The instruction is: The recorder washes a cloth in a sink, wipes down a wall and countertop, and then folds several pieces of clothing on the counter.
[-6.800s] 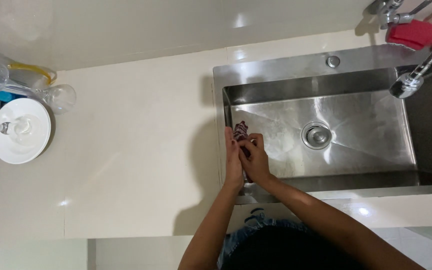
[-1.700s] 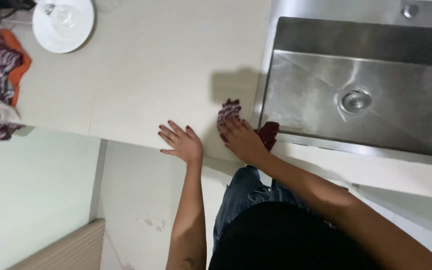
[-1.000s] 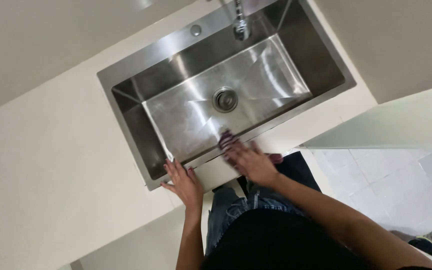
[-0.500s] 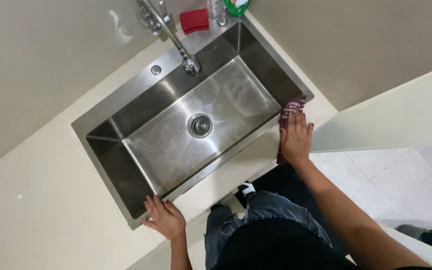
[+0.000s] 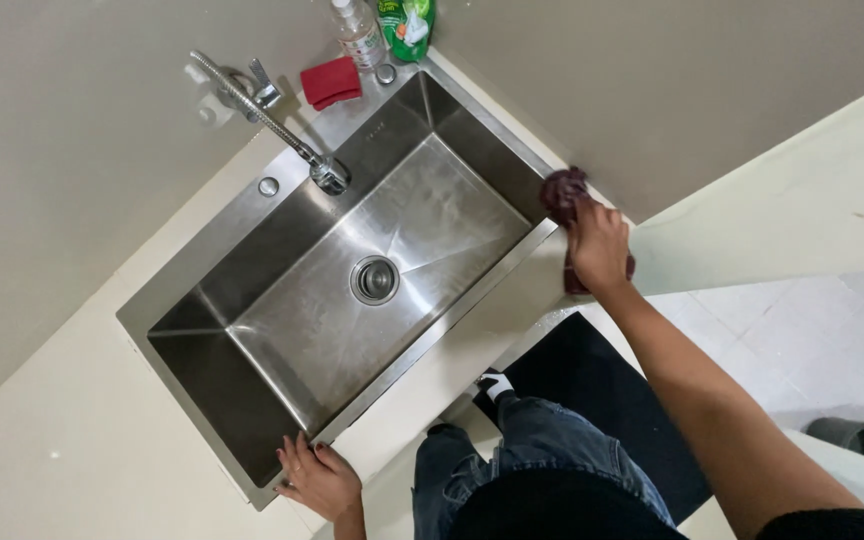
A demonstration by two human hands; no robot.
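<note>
Since 0.5 seconds back, the right hand (image 5: 597,245) has slid with the dark red cloth (image 5: 562,192) along the bench (image 5: 472,350) towards the sink's corner nearest the wall, at 2 o'clock from the drain (image 5: 375,279). Its grip presses flat on the cloth, fingers spread over it, not closed around it. Down at 7 o'clock, the left hand (image 5: 319,480) rests open on the steel sink (image 5: 212,290) rim's near corner, fingertips on the edge, holding nothing. Up at 11 o'clock sit the faucet (image 5: 270,120), a red sponge (image 5: 330,82) and 2 bottles (image 5: 382,25).
</note>
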